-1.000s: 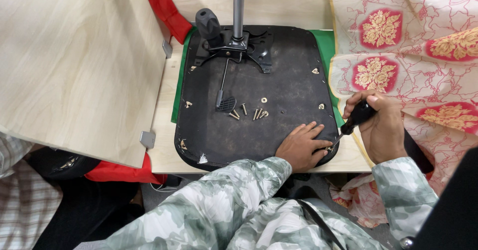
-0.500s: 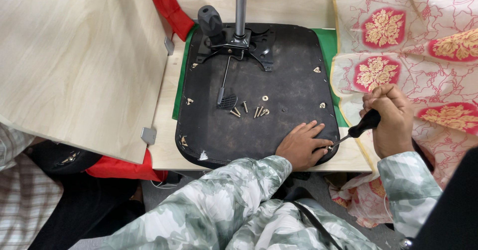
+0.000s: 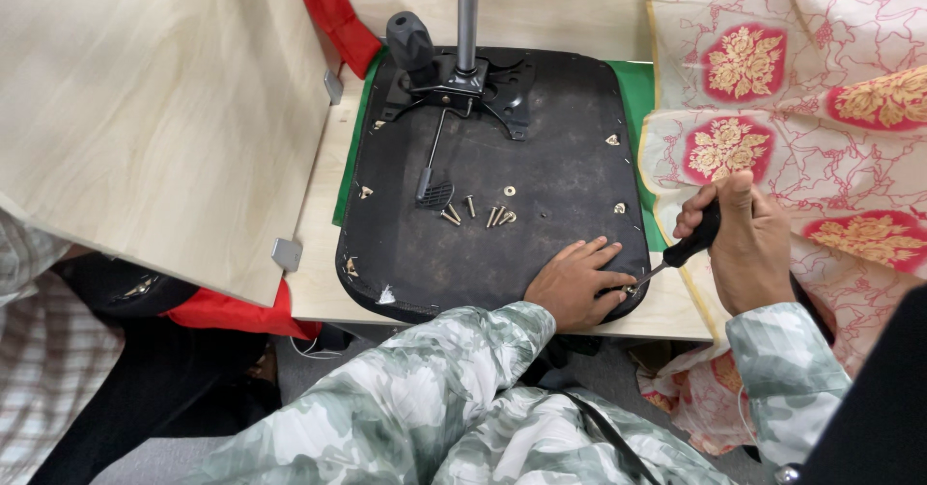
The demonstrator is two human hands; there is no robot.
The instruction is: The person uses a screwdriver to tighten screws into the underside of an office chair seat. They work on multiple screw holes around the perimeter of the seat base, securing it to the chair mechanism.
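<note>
Both hands [image 3: 579, 282] work a screwdriver [image 3: 688, 248] on the black seat base [image 3: 541, 157].

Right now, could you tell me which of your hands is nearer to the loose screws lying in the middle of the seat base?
Left. The left hand rests flat on the seat base, just below-right of the loose screws; the right hand holds the screwdriver beyond the base's right edge.
</note>
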